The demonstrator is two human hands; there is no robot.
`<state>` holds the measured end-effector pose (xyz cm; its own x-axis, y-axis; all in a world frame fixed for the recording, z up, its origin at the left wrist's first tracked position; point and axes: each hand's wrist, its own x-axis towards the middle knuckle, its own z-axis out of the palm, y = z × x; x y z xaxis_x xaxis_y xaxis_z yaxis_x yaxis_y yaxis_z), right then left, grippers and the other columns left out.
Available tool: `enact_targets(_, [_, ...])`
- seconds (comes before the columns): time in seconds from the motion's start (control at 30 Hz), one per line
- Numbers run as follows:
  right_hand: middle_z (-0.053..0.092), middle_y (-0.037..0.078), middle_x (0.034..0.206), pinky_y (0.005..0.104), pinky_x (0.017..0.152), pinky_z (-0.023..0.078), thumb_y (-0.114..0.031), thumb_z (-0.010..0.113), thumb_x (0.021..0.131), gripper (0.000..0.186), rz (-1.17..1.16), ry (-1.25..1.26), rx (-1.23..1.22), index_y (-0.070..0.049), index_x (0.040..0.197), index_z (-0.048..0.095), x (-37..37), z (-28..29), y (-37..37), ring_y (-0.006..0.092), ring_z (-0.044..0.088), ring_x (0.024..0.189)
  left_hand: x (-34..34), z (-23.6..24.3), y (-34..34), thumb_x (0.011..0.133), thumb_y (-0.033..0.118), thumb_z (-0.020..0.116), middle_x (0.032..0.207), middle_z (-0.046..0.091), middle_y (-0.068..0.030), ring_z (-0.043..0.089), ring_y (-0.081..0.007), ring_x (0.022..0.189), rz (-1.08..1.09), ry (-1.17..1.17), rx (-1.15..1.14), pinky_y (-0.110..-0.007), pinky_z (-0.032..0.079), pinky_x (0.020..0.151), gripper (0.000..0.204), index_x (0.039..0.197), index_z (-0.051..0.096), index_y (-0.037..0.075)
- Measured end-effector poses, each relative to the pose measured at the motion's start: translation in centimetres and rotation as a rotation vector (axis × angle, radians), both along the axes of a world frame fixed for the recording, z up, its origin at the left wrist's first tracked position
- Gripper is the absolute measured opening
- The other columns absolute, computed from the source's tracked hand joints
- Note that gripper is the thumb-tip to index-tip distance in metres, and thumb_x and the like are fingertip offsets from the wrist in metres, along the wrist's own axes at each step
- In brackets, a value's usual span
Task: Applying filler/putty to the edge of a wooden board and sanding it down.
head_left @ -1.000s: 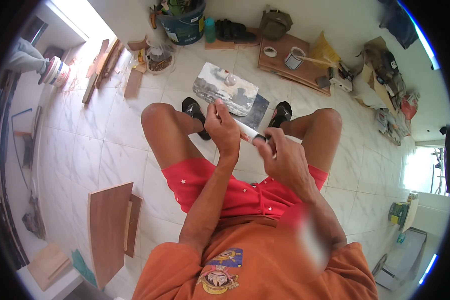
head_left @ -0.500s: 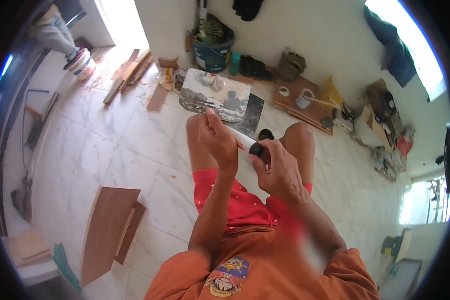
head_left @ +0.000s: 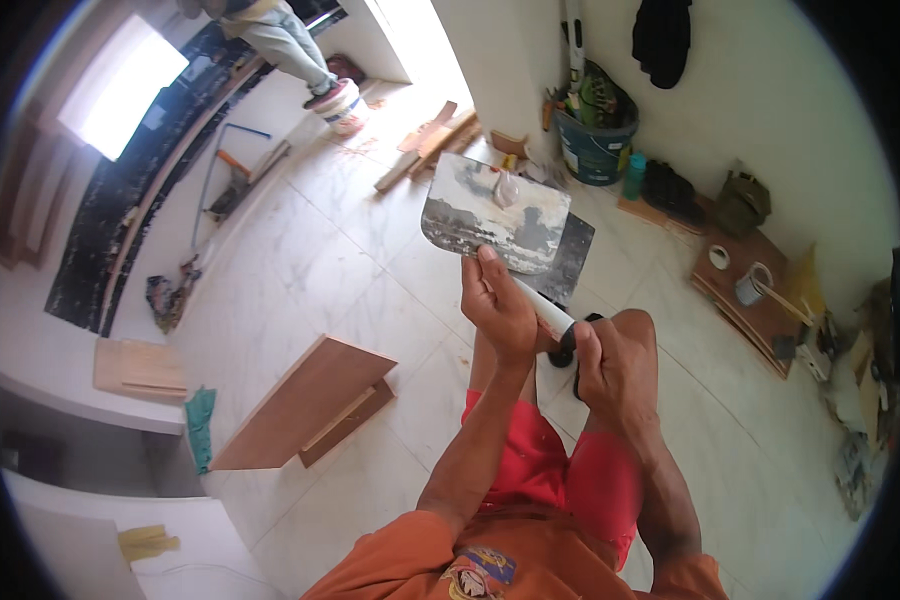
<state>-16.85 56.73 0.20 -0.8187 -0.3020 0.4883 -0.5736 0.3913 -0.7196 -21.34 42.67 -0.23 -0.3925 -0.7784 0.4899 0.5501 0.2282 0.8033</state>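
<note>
**Two Hands Are Steadying a Scuffed Board and a White Cylinder**

To the left of the scuffed board point(head_left: 500, 225), a reddish-brown panel point(head_left: 305, 410) is resting on the floor, nearer the wearer. The left hand point(head_left: 500, 312) is working at the board's lower edge, its thumb and fingers pinching that edge while a glossy lump point(head_left: 507, 190) is sitting on the surface. Doing this well is probably calling for a level board, with the thumb holding firm. The white cylinder point(head_left: 547, 308) is lying just below the board's lower right edge, between the hands. Its long axis is slanting away from the board, down and rightward; its black end is pointing at the right hand point(head_left: 615, 375), and its other end is hiding near the board. The right fingers are curling in a fist, seemingly grasping that black end; the underside is not showing. Steady effort along the axis, not sideways, is likely serving best.
</note>
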Motion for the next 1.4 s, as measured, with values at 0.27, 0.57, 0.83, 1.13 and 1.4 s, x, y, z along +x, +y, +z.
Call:
enact_targets(0.27, [0.056,0.015,0.060,0.0466,0.057,0.041,-0.022,0.060,0.095,0.027,0.015,-0.041,-0.068,-0.001,0.078,0.060,-2.5,-0.5,2.3,0.0366,0.056,0.060,-1.5,2.3,2.8,0.107,0.030,0.046,0.074,0.050,0.0007,0.041,-0.0089,0.071,0.042,-0.046,-0.071,-0.024,0.039,0.064,0.040,0.083,0.053,-0.002])
enact_targets(0.57, [0.058,0.005,0.059,0.0322,0.059,0.044,-0.043,0.043,0.103,0.052,0.220,-0.862,-0.470,0.000,0.079,0.062,-0.3,1.0,0.8,0.0156,0.057,0.058,0.9,2.8,0.3,0.106,0.037,0.046,0.078,0.056,-0.0042,0.049,-0.0113,0.070,-0.155,-0.284,-0.120,-0.027,0.044,0.064,0.044,0.093,0.056,-0.004])
enact_targets(0.83, [0.060,0.005,0.064,0.0278,0.051,0.041,-0.041,0.047,0.103,0.046,-0.066,-0.907,-0.693,-0.001,0.086,0.060,-3.6,-8.7,6.7,0.0127,0.055,0.054,-5.6,-1.4,-3.2,0.105,0.033,0.048,0.124,0.059,-0.0155,0.062,-0.0250,0.106,-0.514,-0.248,0.144,-0.034,0.052,0.090,0.050,0.134,0.047,-0.008])
enact_targets(1.13, [0.061,0.008,0.076,0.0309,0.052,0.046,-0.035,0.047,0.103,0.033,-0.670,-0.937,-1.422,-0.005,0.091,0.055,-19.5,-33.8,22.6,0.0234,0.064,0.070,-3.4,-7.3,-16.6,0.104,0.029,0.049,0.132,0.057,-0.0097,0.055,-0.0222,0.114,-0.386,-0.457,0.420,-0.037,0.045,0.098,0.042,0.134,0.052,-0.001])
enact_targets(1.4, [0.063,0.009,0.080,0.0331,0.060,0.047,-0.037,0.047,0.100,0.032,-0.431,-0.871,-1.358,-0.007,0.097,0.059,-28.7,-46.7,27.9,0.0206,0.061,0.074,1.3,-9.9,-22.5,0.102,0.032,0.051,0.130,0.059,-0.0110,0.060,-0.0241,0.113,-0.175,-0.644,0.309,-0.040,0.049,0.096,0.043,0.133,0.052,0.002])
